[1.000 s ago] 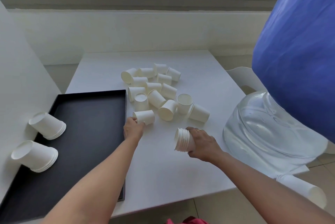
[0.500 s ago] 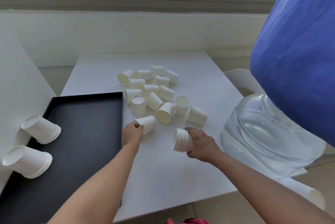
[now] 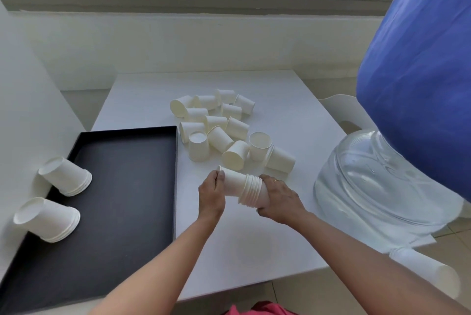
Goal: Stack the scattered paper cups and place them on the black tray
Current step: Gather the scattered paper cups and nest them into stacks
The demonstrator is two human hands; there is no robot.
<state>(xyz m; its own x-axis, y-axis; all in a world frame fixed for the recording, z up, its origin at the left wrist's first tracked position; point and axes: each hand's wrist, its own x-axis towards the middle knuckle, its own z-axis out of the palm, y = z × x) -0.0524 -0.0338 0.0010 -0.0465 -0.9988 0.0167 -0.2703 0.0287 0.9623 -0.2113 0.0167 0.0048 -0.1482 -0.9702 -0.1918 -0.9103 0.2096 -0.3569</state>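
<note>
Your right grip (image 3: 279, 198) is wrapped round the closed end of a stack (image 3: 252, 193) lying on its side just above the worktop (image 3: 254, 251), mouths turned toward your left grip (image 3: 212, 193). That keeps the opening facing the feeding grip. Your left grip is curled on the rim end of one cup (image 3: 233, 183), which is partly inside the stack, base first. It looks not yet seated, so push along the stack's axis to avoid crumpling the thin wall. The loose cups (image 3: 221, 131) lie just beyond both grips, within easy reach. The tray (image 3: 127, 187) sits left of your left grip and carries two finished stacks (image 3: 65, 177) at its far-left edge.
</note>
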